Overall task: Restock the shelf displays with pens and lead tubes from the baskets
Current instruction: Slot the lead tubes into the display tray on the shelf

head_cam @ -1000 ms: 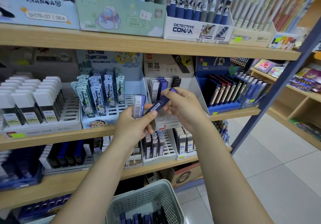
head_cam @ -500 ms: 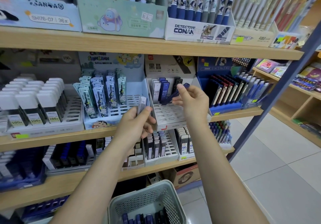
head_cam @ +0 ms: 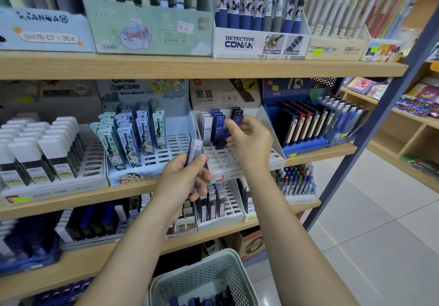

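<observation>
lead tubes are the stock here: a dark blue lead tube (head_cam: pixel 234 128) is pinched by the right hand (head_cam: pixel 249 142), its lower end at the slotted white display tray (head_cam: pixel 228 161) on the middle shelf (head_cam: pixel 320 152), just beside two blue tubes (head_cam: pixel 217 127) standing at its 9 o'clock. the left hand (head_cam: pixel 183 180) has its fingers curled round a grey lead tube (head_cam: pixel 194 150), held upright in front of the tray's left edge. at 6 o'clock, below both arms, a pale green basket (head_cam: pixel 190 279) holds more blue tubes.
</observation>
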{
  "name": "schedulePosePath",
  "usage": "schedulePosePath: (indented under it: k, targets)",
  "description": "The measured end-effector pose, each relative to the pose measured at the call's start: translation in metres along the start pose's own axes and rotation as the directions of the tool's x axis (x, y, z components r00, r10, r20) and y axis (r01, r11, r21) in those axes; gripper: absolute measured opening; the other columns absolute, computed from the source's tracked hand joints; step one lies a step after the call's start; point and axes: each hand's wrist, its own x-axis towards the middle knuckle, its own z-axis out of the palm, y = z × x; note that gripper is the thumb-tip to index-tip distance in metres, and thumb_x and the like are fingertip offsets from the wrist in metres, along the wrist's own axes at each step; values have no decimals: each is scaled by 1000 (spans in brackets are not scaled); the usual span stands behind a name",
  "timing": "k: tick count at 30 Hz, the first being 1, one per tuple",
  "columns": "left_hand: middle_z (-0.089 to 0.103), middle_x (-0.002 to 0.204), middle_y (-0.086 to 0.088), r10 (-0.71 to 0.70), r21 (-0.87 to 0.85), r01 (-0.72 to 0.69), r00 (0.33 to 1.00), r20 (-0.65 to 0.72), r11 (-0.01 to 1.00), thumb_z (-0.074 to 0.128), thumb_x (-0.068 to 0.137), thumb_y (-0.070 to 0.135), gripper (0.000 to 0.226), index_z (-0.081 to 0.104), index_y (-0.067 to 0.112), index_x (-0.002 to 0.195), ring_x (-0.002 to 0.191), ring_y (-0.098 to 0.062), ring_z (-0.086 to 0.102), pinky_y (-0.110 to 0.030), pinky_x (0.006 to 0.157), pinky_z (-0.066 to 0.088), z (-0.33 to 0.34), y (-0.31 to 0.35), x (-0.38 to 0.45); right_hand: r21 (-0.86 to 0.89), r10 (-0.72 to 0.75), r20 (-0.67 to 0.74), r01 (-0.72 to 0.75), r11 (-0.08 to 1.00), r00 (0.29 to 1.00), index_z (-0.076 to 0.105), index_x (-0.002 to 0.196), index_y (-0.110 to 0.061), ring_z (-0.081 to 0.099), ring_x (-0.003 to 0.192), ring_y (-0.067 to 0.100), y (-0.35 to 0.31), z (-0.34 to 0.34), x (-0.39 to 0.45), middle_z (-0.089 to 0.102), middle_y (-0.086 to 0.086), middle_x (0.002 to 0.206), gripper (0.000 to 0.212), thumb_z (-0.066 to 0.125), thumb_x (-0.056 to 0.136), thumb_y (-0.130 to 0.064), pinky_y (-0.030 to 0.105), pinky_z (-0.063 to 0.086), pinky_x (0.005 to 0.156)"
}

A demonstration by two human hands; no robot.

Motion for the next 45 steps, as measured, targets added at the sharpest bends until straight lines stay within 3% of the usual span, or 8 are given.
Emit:
schedulePosePath:
  k: [13,17,20,26,29,33,40,45]
  targets:
    - [63,67,0,13,19,-13,1000,13,1000,55,102,27,17,63,15,110,49,-11,49,-20,44,35,0,2,-2,-360,-295,69,300,884,953,64,75,-16,59,64,21,11,15,-6,64,-2,69,28,74,87,-40,46,52,68]
    - [67,73,-3,10,-39,-9,1000,28,999,54,102,24,20,63,9,113,54,-13,55,-22,47,39,0,4,-3,-340,-198,42,200,919,979,66,96,-14,60,75,20,2,6,-4,64,0,83,29,70,91,-42,42,52,73]
    - [72,81,-7,21,-99,-19,1000,12,995,59,99,26,21,65,10,112,55,-15,59,-22,45,40,-1,7,-4,-221,-128,52,137,966,990,67,88,-15,60,73,12,-21,-9,-5,66,-2,80,25,63,96,-39,31,50,68]
    - [69,72,-2,74,-65,-76,997,-34,995,68,93,20,16,66,10,106,50,-12,52,-15,42,37,1,6,-6,-111,112,507,-63,992,854,71,82,-13,50,44,2,-48,-17,-21,61,-6,57,35,71,88,-47,17,39,47]
    - [62,65,0,101,11,-101,995,-21,995,71,91,23,16,66,10,99,47,-10,43,-17,44,34,1,3,-7,-117,147,532,-99,988,834,70,84,0,49,44,4,-46,-13,-25,60,-5,54,36,67,94,-34,16,38,46]
    - [59,64,-1,79,19,-79,996,-31,997,65,94,36,26,63,15,80,45,-10,39,-19,45,30,-1,5,-8,-54,170,569,-170,984,804,75,92,-10,54,54,12,-44,-19,-20,67,10,73,21,57,100,-17,24,43,51]
    - [64,65,2,111,39,-106,985,-129,994,67,94,36,21,70,15,97,44,-7,40,-19,46,34,-4,7,-8,276,224,656,-505,818,721,69,99,3,64,60,12,-44,-25,-17,70,13,80,16,64,95,-11,19,54,56]
    - [61,73,-11,106,136,-91,989,-102,987,60,98,41,31,69,13,86,51,-11,45,-27,58,40,-4,5,-5,317,260,544,-482,817,798,68,96,-2,70,59,15,-45,-27,-16,74,13,77,14,60,99,-13,21,59,57]
